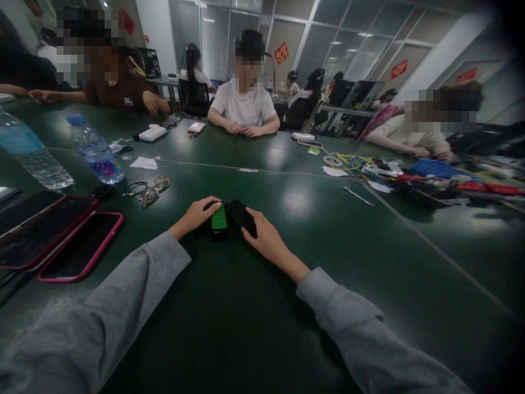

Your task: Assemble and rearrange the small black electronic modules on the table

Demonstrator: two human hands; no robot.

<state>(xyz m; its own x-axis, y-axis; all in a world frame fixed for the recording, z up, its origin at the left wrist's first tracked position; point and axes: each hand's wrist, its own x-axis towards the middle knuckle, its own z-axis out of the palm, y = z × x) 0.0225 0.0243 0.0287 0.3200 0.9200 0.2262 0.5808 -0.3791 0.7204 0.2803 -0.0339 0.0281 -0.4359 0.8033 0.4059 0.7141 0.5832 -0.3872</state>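
Note:
On the dark green table, my left hand (199, 214) is closed around the side of a small black box with a green circuit board (219, 217) exposed on its top. My right hand (268, 241) grips a flat black cover (241, 215), tilted and just right of the box. The near ends of box and cover are apart; whether their far ends touch I cannot tell. Part of the board is hidden under my left fingers.
Left of my arms lie a red-rimmed phone (82, 249), glasses (155, 190) and water bottles, one with a purple label (96, 150). A wrench (358, 196) and a heap of cables (435, 178) lie to the right. Several people sit around the table.

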